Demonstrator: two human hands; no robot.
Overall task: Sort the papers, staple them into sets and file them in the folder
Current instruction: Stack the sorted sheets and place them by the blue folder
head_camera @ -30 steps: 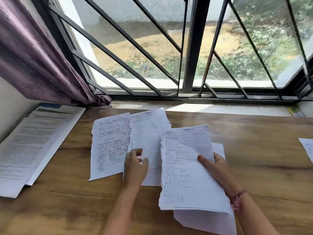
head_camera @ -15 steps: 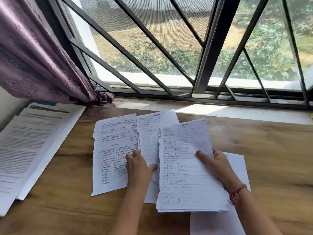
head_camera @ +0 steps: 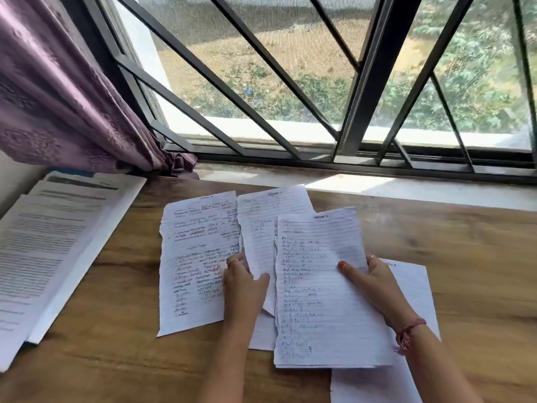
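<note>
Three lined handwritten sheets lie fanned on the wooden desk [head_camera: 465, 257]. The left sheet [head_camera: 191, 257] lies flat, dense with blue and red writing. My left hand [head_camera: 244, 286] pinches the lower part of the middle sheet [head_camera: 267, 222], thumb on top. My right hand [head_camera: 374, 280] grips the right edge of a thin stack of lined sheets [head_camera: 316, 301], thumb pressed on its top page, holding it slightly off the desk. Another sheet [head_camera: 412, 286] lies under my right wrist. No stapler or folder is in view.
A pile of printed pages [head_camera: 49, 242] over something blue lies at the desk's left edge. A purple curtain [head_camera: 64, 91] hangs at the left. The barred window [head_camera: 290, 97] and its stone sill [head_camera: 377, 187] run along the back.
The view has swung left and closer to the sheets. My right hand has brought the stack leftwards, beside the middle sheet. My left hand has stayed pinching the middle sheet.
</note>
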